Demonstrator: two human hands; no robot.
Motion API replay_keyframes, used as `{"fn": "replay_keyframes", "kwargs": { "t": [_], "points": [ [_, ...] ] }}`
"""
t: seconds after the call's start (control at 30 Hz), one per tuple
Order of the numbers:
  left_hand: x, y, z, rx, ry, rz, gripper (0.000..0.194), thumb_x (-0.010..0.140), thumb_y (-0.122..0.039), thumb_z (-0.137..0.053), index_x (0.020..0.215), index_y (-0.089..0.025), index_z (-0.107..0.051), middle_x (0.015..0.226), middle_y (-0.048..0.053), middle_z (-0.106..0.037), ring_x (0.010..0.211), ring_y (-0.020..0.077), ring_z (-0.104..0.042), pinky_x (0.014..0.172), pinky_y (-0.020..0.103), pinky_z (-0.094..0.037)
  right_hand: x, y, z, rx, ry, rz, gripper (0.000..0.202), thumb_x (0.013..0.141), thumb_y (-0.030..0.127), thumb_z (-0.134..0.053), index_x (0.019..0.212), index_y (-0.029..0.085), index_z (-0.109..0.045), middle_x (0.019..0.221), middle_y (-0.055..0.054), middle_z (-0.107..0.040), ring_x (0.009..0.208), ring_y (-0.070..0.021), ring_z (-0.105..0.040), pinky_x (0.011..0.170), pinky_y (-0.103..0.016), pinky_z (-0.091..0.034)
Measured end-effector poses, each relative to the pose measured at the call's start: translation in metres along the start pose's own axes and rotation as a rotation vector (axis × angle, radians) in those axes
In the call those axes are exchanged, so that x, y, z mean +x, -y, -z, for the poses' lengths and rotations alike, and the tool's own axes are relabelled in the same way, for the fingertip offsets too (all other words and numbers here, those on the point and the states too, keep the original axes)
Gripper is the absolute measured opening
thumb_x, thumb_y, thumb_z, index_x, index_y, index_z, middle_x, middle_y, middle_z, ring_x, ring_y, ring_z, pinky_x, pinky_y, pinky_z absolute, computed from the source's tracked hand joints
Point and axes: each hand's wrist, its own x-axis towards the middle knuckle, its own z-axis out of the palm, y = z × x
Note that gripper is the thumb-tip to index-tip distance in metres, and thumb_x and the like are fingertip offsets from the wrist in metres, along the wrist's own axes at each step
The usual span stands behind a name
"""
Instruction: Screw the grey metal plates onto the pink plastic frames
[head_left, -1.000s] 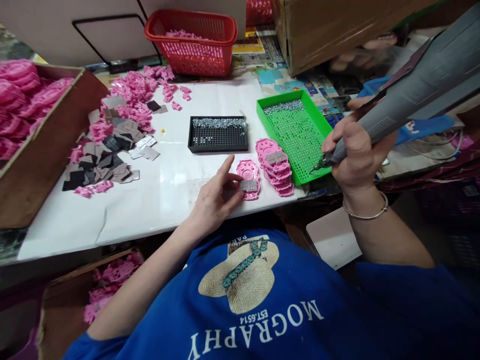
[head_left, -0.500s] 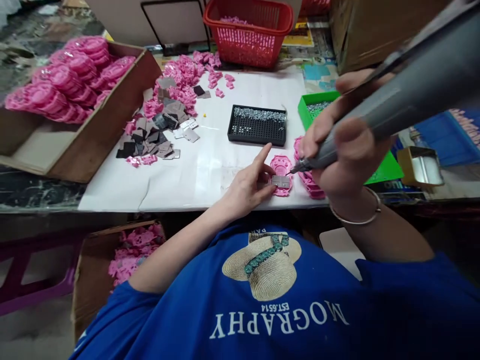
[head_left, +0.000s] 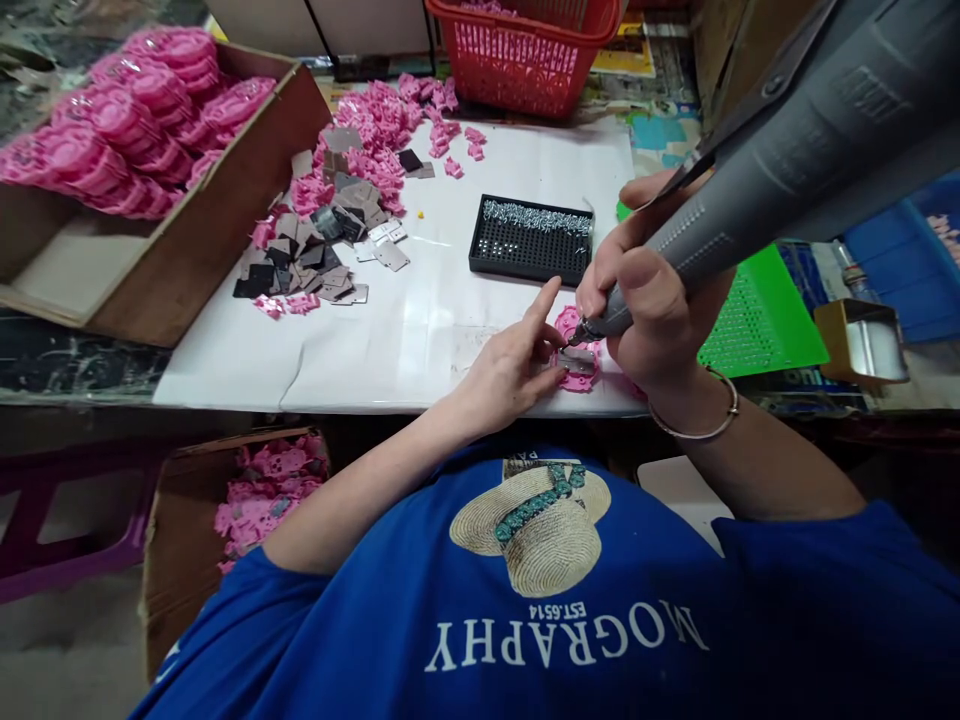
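My right hand (head_left: 660, 290) is wrapped round a grey electric screwdriver (head_left: 780, 170), tilted with its tip down at the left part of a small metal plate (head_left: 576, 361). That plate lies across a pink plastic part (head_left: 574, 383) on the white work surface. Thumb and fingers of my left hand (head_left: 510, 370) hold the pink part by its left edge, with the index finger stretched out. Just beyond sits a black screw tray (head_left: 525, 262), full of small screws along its far side. More pink parts are mostly hidden behind my right hand.
Loose metal plates (head_left: 319, 255) and small pink pieces (head_left: 379, 125) lie at the left. A cardboard box (head_left: 202, 215) holds stacked pink parts. At the back stands a red basket (head_left: 517, 70); a green tray (head_left: 772, 310) and a small metal tin (head_left: 862, 340) are at the right.
The screwdriver tip has shifted from the right side of the metal plate to its left side. My right hand has moved left, covering more of the nearby pink parts. The view has shifted slightly.
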Motion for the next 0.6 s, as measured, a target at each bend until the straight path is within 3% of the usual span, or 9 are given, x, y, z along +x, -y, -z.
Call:
{"fn": "replay_keyframes", "kwargs": {
  "t": [0.13,0.37,0.6],
  "points": [
    [-0.0004,-0.0014,0.0,-0.007,0.005,0.01,0.086,0.083,-0.012,-0.061,0.157,-0.02,-0.018,0.106,0.007,-0.067,0.081,0.0126,-0.059,0.079,0.028,-0.051,0.0015,-0.0002,-0.0014,0.043,0.033,0.004,0.027,0.083,0.035,-0.073,0.104,0.025,-0.061,0.069,0.007,-0.055,0.046,-0.0086,-0.047,0.047,-0.027,-0.045],
    [-0.0007,-0.0033,0.0008,-0.002,0.006,0.019,0.085,0.084,-0.013,-0.061,0.157,-0.022,-0.019,0.107,0.007,-0.068,0.081,0.0132,-0.06,0.079,0.028,-0.052,0.0006,-0.0032,-0.0018,0.08,0.034,0.038,0.028,0.083,0.03,-0.073,0.108,0.024,-0.062,0.069,0.008,-0.054,0.047,-0.0081,-0.046,0.046,-0.026,-0.044],
    [-0.0006,-0.004,0.0005,0.011,-0.001,0.016,0.086,0.084,-0.014,-0.063,0.158,-0.021,-0.018,0.105,0.007,-0.068,0.08,0.0133,-0.059,0.079,0.029,-0.052,-0.0002,-0.007,-0.0016,0.05,0.027,0.048,0.031,0.084,0.038,-0.073,0.109,0.026,-0.06,0.079,0.007,-0.05,0.051,-0.005,-0.046,0.054,-0.026,-0.048]
  ]
}}
